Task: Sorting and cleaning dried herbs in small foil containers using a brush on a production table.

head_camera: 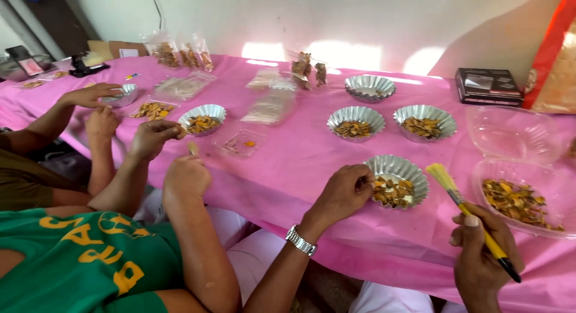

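Note:
My left hand (344, 193) rests on the pink-covered table (312, 163) with its fingers pinched on small orange-brown dried pieces at the rim of a fluted foil cup (413, 172). A metal watch sits on that wrist. My right hand (480, 253) grips a yellow-handled brush (465, 211) with yellow-green bristles, held upright just right of that cup. A clear plastic tray (543, 184) with more dried pieces lies beside the brush.
Three more foil cups (358, 115) stand further back, two with pieces. A dark scale (489, 86) and an empty clear tray (515, 133) are at the right. To my left, other people's hands (155, 138) work over foil cups (204, 112) and plastic bags (180, 52).

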